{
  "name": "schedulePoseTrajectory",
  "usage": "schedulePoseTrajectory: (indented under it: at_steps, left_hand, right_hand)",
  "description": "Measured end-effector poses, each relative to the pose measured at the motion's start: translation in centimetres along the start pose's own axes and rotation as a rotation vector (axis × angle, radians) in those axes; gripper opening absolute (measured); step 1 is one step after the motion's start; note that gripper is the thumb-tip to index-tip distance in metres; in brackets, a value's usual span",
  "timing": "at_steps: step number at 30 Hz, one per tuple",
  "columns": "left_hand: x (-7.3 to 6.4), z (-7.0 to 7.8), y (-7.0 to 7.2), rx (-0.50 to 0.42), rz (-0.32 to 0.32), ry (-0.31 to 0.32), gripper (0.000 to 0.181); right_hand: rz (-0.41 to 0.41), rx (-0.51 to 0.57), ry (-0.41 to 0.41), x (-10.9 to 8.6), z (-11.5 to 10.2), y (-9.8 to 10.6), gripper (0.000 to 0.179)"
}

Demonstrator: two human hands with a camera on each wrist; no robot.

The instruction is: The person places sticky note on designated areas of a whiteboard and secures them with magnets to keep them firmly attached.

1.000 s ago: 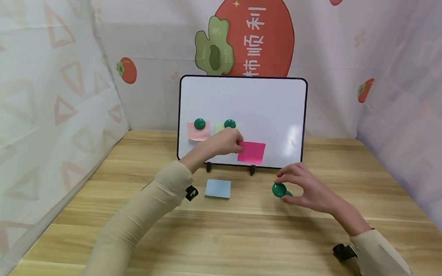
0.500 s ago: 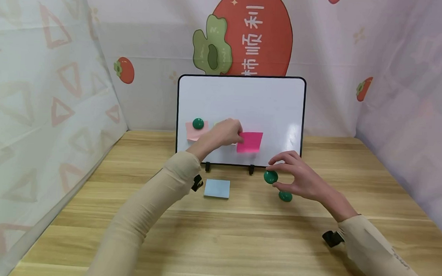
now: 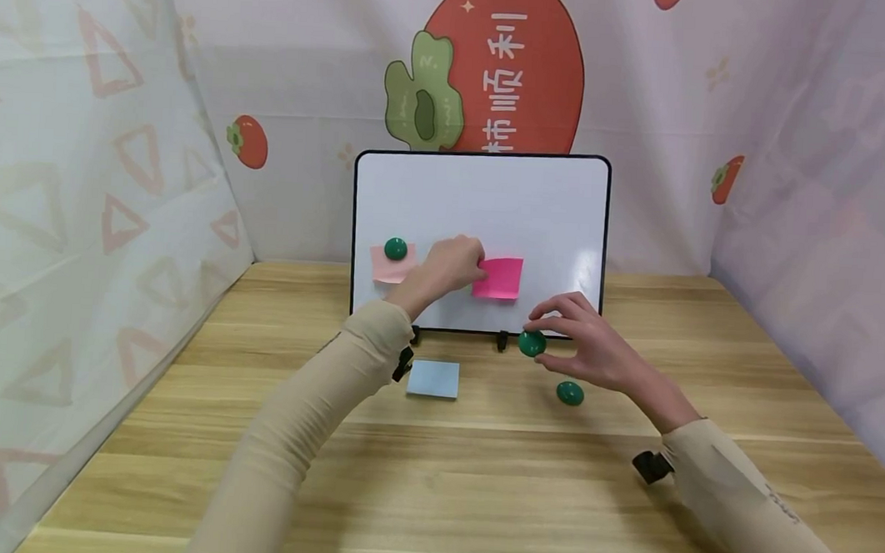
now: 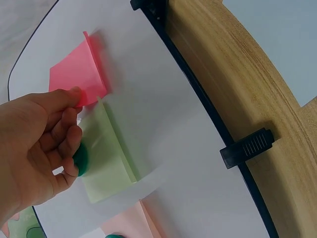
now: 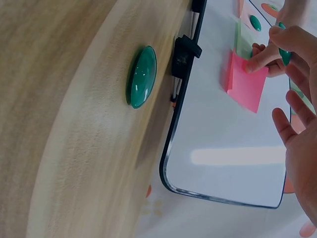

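Observation:
My left hand (image 3: 450, 267) pinches a bright pink sticky note (image 3: 499, 278) by its left edge against the whiteboard (image 3: 484, 199). Beside it in the left wrist view is a pale green note (image 4: 110, 156) under a green round magnet (image 4: 80, 159), partly hidden by the fingers. Farther left on the board, a light pink note (image 3: 392, 268) sits under another green magnet (image 3: 395, 249). Between thumb and fingertips my right hand (image 3: 585, 342) holds a green round magnet (image 3: 532, 343), raised in front of the board's lower edge. One more green magnet (image 3: 570, 393) lies on the table below that hand.
A pad of light blue sticky notes (image 3: 433, 379) lies on the wooden table (image 3: 431, 493) before the board. Black clip feet (image 3: 502, 341) support the board's lower edge. Patterned cloth (image 3: 304, 194) hangs behind and at both sides.
My left hand has raised the pink note a little up the board. My right hand has lifted its magnet off the table area and moved left, leaving the other magnet behind.

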State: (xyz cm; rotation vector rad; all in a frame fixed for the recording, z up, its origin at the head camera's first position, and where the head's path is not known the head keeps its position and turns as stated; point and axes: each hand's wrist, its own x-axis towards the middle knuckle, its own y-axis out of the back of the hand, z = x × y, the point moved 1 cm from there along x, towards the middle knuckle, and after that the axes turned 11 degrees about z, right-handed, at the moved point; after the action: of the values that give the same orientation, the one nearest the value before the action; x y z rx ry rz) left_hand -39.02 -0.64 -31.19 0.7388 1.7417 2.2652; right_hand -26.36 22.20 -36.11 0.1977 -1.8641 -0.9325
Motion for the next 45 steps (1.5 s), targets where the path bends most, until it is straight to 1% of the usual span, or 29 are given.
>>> schedulePoseTrajectory:
  at_steps: [6, 11, 17, 21, 26, 32, 35, 41, 45]
  left_hand:
    - [0.1, -0.1, -0.2, 0.087, 0.072, -0.034, 0.020]
    - [0.3, 0.2, -0.3, 0.126, 0.088, -0.043, 0.023]
    - [0.4, 0.3, -0.5, 0.148, 0.120, -0.049, 0.022]
    - [0.4, 0.3, -0.8, 0.174, 0.115, -0.035, 0.021]
    - [0.5, 0.4, -1.2, 0.190, 0.120, -0.024, 0.022]
    - [0.5, 0.5, -1.2, 0.193, 0.148, -0.010, 0.022]
    - [0.4, 0.5, -1.3, 0.203, 0.173, -0.001, 0.022]
    - [0.5, 0.5, -1.8, 0.206, 0.189, 0.010, 0.023]
    - [0.4, 0.5, -1.7, 0.213, 0.199, 0.023, 0.024]
  right_hand:
    - [0.015, -0.011, -0.005, 0.8, 0.3, -0.1, 0.041]
    - [0.044, -0.035, -0.011, 1.6, 0.6, -0.3, 0.044]
    - [0.062, -0.062, -0.048, 2.5, 0.9, -0.6, 0.046]
    - [0.086, -0.077, -0.046, 3.0, 1.4, -1.0, 0.046]
    - [0.138, -0.103, -0.029, 4.0, 2.4, -1.4, 0.044]
    - [0.188, -0.169, -0.064, 5.5, 3.5, -1.9, 0.043]
    - [0.208, -0.195, -0.079, 6.3, 4.2, -2.3, 0.042]
    - [0.211, -0.241, -0.126, 7.3, 5.5, -3.4, 0.042]
    - [0.203, -0.254, -0.149, 7.9, 6.0, -4.1, 0.042]
